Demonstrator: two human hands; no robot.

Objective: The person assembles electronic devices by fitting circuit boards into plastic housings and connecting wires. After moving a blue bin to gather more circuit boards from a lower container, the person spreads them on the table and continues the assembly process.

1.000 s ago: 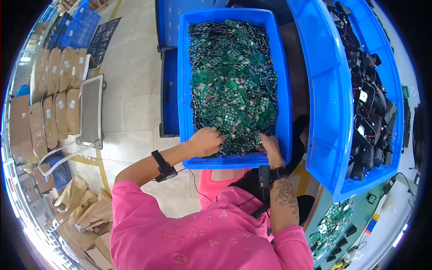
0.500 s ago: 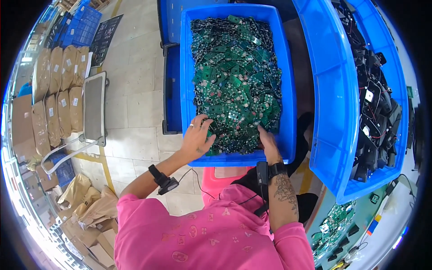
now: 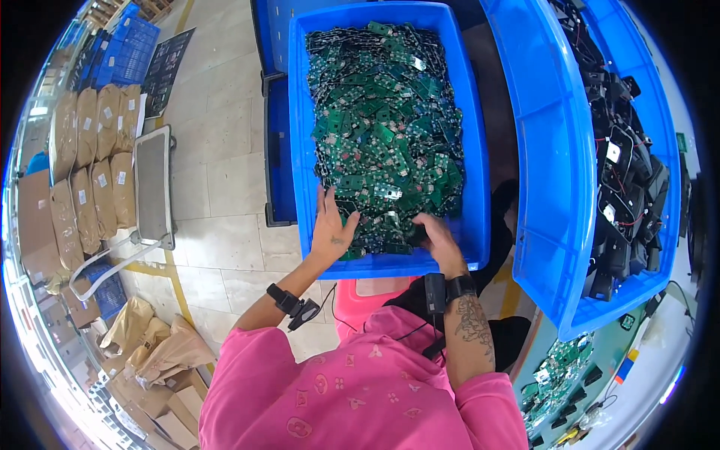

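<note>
A blue plastic bin [image 3: 480, 150] in front of me holds a deep heap of small green circuit boards [image 3: 382, 135]. My left hand [image 3: 330, 229] rests at the heap's near left edge, its fingers stretched out and thumb apart, touching the boards. At the near right side, my right hand [image 3: 442, 244] reaches in over the bin's near edge. Its thumb side lies against the boards, while most of its fingers are hidden, so I cannot tell whether they grip a board.
Another blue bin [image 3: 559, 172] on the right holds black plastic parts [image 3: 626, 180] with thin wires. Below it, more circuit boards [image 3: 559, 367] lie on a green worktop. A pink stool [image 3: 346, 300] stands under the near edge. Brown paper packages [image 3: 94, 180] and a trolley [image 3: 152, 187] are at left.
My left hand has straightened its fingers and turned them farther forward. My right hand has shifted slightly left and inward. Boards at the near end have moved, leaving a wider bare strip of bin floor at right.
</note>
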